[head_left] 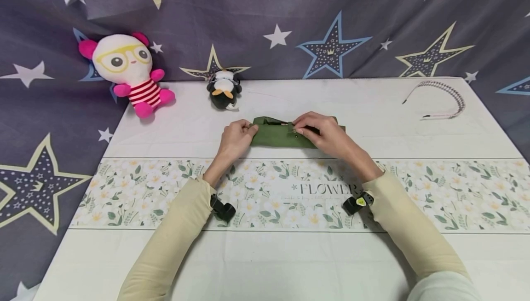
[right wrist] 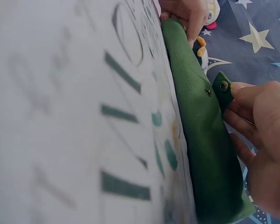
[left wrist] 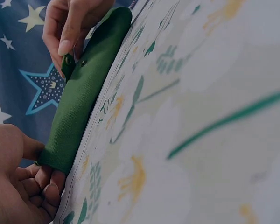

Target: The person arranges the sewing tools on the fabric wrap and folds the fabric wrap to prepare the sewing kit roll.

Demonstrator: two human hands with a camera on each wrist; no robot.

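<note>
A green fabric pouch (head_left: pixel 275 139) lies lengthwise on the table between both hands, its top partly parted. In the right wrist view its small strap with a metal snap (right wrist: pixel 224 85) stands lifted, apart from the matching snap stud (right wrist: pixel 207 92) on the pouch's side. The right hand (head_left: pixel 325 133) pinches this strap between thumb and fingers. At the pouch's left end, the left hand (head_left: pixel 237 139) grips the edge, thumb on one side and curled fingers on the other, as the left wrist view shows. What the pouch contains is hidden.
A pink and white plush panda (head_left: pixel 134 75) sits at the back left. Beside it lies a small black and white plush penguin (head_left: pixel 223 91). A headband (head_left: pixel 457 101) rests at the back right. A floral printed strip (head_left: pixel 265 209) crosses the white table; a star-patterned cloth (head_left: pixel 273 61) hangs behind.
</note>
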